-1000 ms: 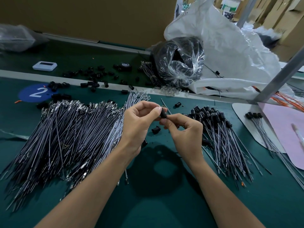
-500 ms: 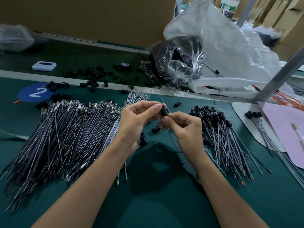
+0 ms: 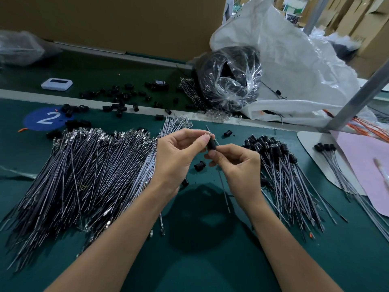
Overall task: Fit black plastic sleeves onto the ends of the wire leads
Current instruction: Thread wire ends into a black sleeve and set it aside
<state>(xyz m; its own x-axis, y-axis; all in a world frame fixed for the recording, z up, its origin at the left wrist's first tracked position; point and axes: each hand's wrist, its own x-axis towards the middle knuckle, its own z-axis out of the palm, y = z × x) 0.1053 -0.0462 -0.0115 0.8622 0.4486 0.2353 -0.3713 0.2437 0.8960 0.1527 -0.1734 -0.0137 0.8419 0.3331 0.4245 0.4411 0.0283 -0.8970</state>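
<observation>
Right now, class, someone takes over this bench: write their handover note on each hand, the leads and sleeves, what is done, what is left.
Left hand pinches the sleeve; right hand pinches the lead just below it, fitting under way.
Done: sleeved leads piled on the right.
Left: big pile of bare leads on the left; loose sleeves along the far edge, a spare sleeve under the hands.

1. A single head-worn camera is looking forward and down onto the green bench (image 3: 200, 266), from the person's own standpoint at its near edge.
2. It is sitting close: both forearms are entering from the bottom edge, and the left grip (image 3: 176, 157) and right grip (image 3: 237, 165) are meeting near the frame's centre.
3. Its wide lens is taking in the bench's full width, the pale rail (image 3: 25, 94) across it, and the cardboard wall (image 3: 126, 22) rising at the far side.
</observation>
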